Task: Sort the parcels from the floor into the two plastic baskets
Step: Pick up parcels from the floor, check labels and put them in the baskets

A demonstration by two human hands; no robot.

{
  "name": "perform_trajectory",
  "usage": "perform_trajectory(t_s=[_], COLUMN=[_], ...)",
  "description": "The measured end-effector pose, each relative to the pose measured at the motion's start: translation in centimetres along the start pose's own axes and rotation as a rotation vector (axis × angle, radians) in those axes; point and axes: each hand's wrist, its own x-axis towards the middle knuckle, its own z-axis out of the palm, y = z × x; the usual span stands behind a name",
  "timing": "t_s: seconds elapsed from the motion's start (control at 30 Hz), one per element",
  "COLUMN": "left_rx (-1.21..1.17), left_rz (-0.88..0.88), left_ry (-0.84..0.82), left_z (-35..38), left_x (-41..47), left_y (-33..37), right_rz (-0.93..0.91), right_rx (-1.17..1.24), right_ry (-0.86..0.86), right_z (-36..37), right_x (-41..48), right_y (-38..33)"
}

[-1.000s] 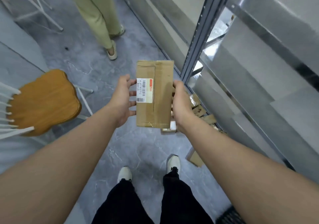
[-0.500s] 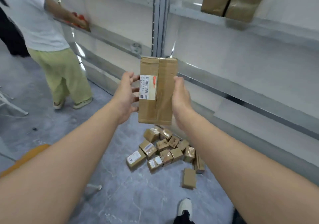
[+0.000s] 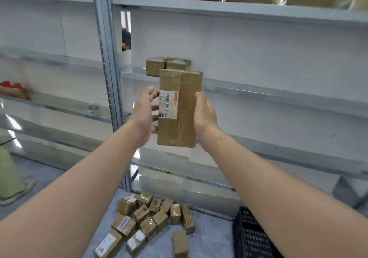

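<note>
I hold a long brown cardboard parcel [image 3: 183,108] upright in front of me, its white barcode label facing me. My left hand [image 3: 144,114] touches its left side with fingers spread. My right hand [image 3: 205,114] grips its right side, thumb along the front edge. Below, on the grey floor, lies a heap of several small brown parcels [image 3: 151,220]. A black plastic basket [image 3: 251,236] shows at the lower right, cut off by the frame edge; its inside is hidden.
Grey metal shelving [image 3: 258,94] fills the view ahead, with an upright post [image 3: 107,78] at left. Two small boxes [image 3: 167,65] sit on the middle shelf behind the parcel, more boxes on the top shelf. Another person's leg and shoe [image 3: 14,186] stand at far left.
My view has swung up from the floor to the shelves. The parcel stays between both hands, now raised before the middle shelf. The basket has come into view.
</note>
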Motion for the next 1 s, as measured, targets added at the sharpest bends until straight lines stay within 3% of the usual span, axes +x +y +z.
perform_trajectory(t_s=[0.33,0.6,1.0], left_rx=[-0.018,-0.033,0.008], left_rz=[0.008,-0.077,-0.224], left_ry=[-0.220,-0.404,-0.685], left_z=[19.0,35.6,55.3], left_x=[-2.8,-7.1,-9.3], left_y=[0.5,-3.6,-11.1], right_rz=[-0.009,0.029,0.130], right_rx=[-0.016,-0.062,-0.117], right_ry=[0.222,0.400,0.698], right_z=[-18.9,-37.5,-56.1], right_x=[0.4,-1.3,-2.9], right_y=[-2.0,0.6,5.0])
